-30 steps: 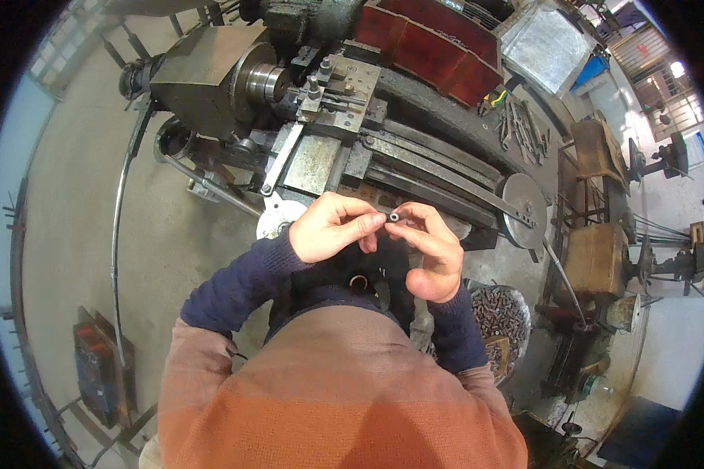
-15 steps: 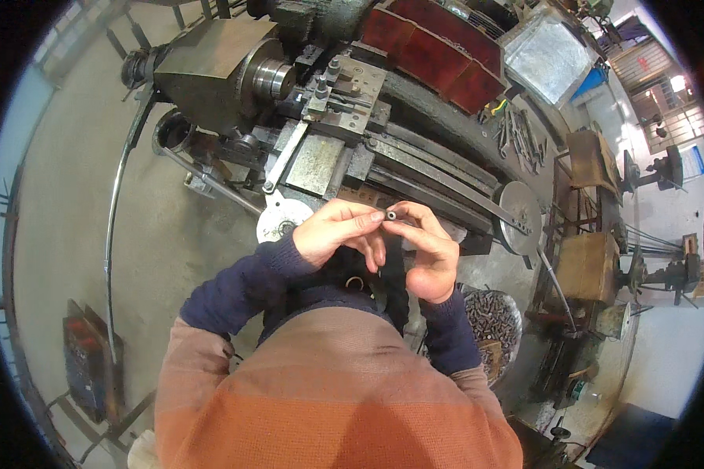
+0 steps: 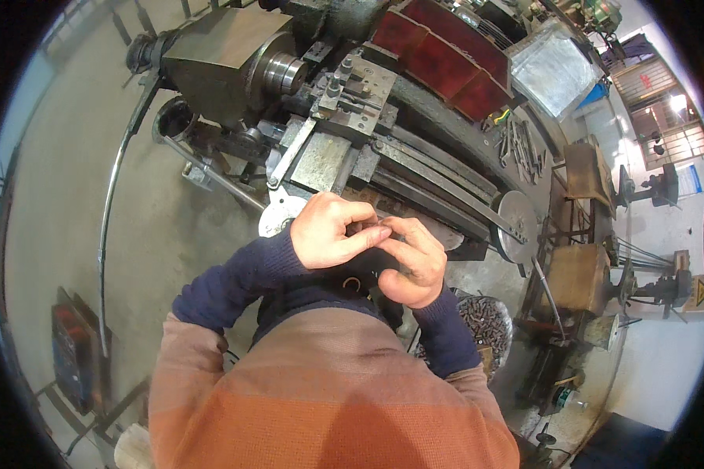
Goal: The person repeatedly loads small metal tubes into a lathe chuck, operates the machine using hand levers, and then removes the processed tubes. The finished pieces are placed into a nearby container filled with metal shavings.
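Navy-cuffed left hand (image 3: 321,234): fingers curled, grip indiscernible.
Right hand (image 3: 414,266): fingers curled against the left's; grip indiscernible.
Lathe (image 3: 321,164): beyond both.

The left hand (image 3: 325,233) and the right hand (image 3: 416,270) are held together, fingertips meeting, in front of a metalworking lathe (image 3: 358,95), the space between the fingers hidden from view. Navy sleeves (image 3: 246,277) are worn at both wrists. A red bin (image 3: 438,66) is set behind the machine, wrenches (image 3: 518,147) are laid near it, and small metal parts (image 3: 483,322) are heaped beside the right forearm.
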Demonstrator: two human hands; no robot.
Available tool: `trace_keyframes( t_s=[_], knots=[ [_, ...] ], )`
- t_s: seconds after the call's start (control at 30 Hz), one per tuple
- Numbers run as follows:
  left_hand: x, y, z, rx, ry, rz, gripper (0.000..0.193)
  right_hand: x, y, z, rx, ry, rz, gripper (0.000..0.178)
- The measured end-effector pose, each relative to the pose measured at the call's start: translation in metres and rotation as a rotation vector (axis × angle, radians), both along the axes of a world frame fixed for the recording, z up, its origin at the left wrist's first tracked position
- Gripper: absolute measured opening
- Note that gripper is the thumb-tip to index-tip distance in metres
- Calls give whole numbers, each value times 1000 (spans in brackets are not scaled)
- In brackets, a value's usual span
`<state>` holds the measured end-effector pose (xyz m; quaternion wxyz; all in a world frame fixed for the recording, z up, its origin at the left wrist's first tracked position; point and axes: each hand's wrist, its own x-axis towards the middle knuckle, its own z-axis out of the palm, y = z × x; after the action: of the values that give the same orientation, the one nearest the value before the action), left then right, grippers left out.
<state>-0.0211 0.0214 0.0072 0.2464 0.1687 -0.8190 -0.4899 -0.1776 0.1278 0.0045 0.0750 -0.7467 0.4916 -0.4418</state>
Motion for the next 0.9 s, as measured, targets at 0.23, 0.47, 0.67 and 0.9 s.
trace_keyframes(
  t_s=[0.23, 0.47, 0.67, 0.9],
  knots=[
    [5, -5, -3, 438, 64, -136, 17, -9, 3, -16, 97, -272, 124, 37],
    [8, -7, -3, 354, -15, -145, 18, -10, 5, -23, 131, -360, 132, 51],
    [6, -6, -6, 388, -6, -140, 18, -10, 6, -19, 161, -366, 113, 53],
    [11, -12, -8, 392, -4, -138, 17, -8, 1, -15, 181, -316, 93, 52]
  ],
)
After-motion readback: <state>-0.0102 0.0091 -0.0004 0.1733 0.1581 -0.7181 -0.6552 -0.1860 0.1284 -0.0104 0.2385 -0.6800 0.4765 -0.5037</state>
